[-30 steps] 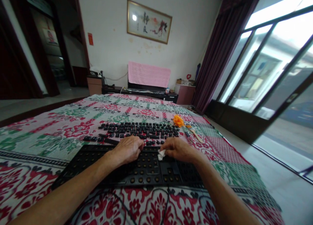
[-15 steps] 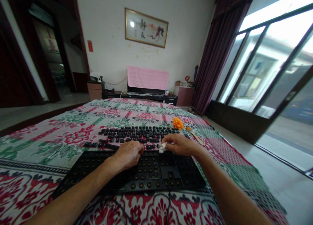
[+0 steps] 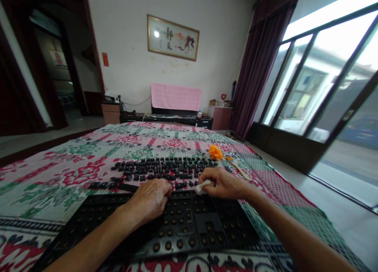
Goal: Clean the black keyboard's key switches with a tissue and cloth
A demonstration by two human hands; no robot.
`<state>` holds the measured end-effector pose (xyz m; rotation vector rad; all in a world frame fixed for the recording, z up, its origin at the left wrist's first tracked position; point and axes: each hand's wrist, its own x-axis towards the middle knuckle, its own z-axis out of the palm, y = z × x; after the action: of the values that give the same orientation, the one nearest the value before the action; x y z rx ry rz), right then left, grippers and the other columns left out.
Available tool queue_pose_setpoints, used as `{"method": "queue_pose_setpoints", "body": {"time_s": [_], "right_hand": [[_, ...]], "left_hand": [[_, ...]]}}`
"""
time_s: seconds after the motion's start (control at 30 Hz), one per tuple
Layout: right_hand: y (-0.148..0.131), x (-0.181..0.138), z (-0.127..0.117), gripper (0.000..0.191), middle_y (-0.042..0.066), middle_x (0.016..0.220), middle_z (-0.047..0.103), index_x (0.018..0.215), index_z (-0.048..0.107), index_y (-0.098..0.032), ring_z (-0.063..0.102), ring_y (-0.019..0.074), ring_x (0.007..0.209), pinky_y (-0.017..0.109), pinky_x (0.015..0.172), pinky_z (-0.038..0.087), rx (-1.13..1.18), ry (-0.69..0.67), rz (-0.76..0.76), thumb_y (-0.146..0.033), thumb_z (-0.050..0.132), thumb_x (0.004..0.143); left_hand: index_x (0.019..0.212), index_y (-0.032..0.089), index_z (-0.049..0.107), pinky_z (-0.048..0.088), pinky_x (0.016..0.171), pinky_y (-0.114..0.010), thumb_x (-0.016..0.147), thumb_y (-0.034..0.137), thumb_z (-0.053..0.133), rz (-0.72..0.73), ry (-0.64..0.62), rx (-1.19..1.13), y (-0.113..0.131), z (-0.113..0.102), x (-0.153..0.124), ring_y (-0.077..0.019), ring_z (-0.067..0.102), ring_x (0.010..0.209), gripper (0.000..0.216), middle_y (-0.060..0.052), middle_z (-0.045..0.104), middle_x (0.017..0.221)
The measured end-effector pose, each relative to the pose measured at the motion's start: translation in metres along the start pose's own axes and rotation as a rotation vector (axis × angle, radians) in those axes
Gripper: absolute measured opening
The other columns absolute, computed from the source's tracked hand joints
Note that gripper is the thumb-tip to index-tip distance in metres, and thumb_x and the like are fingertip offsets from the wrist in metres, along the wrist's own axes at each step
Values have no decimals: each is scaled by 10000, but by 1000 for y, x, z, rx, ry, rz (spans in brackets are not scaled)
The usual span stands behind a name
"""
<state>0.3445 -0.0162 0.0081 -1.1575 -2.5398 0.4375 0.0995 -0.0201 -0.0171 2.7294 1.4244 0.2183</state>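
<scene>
**Wad at the far edge of the stripped keyboard**

I am watching the right hand (image 3: 226, 183) pinching a small white wad (image 3: 202, 186) against the far edge of the keyboard base (image 3: 189, 228). The base is lying on the floral cloth (image 3: 73, 173) right in front of me. The left hand (image 3: 150, 199) is resting on the base with fingers curled, and I cannot tell whether it is gripping anything. Loose keycaps (image 3: 165, 167) are lying in rows just beyond both hands, so I judge a stroke running past the edge could be scattering them. The exposed posts could also be snagging the wad. An orange flower-like thing (image 3: 215, 151) and a wooden-handled tool (image 3: 238, 168) are lying near the right hand, beside the keycaps.
</scene>
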Motion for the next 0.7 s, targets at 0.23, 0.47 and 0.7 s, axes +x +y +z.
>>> {"method": "queue_pose_setpoints", "body": {"time_s": [0.23,0.47,0.7], "right_hand": [[-15,0,3,215,17,774,585,855,622,-166,506,103,716,211,655,370,-38,-127,-143,-107,481,704],[-17,-11,3,233,39,806,616,858,649,-192,530,136,742,243,676,384,-193,-239,-67,-124,486,706],[-22,-10,-1,221,43,800,605,868,636,-179,524,132,737,245,684,382,-152,-161,-77,-132,464,736]], "left_hand": [[733,217,565,357,612,-241,708,167,408,-12,-71,3,1,-3,3,-143,528,701,166,-13,574,756],[723,229,560,354,620,-246,698,175,423,-16,-52,6,-1,-1,2,-147,528,718,149,0,569,752],[722,216,562,350,614,-247,705,166,408,-24,-73,2,1,-3,2,-146,531,706,163,-12,574,753]]}}
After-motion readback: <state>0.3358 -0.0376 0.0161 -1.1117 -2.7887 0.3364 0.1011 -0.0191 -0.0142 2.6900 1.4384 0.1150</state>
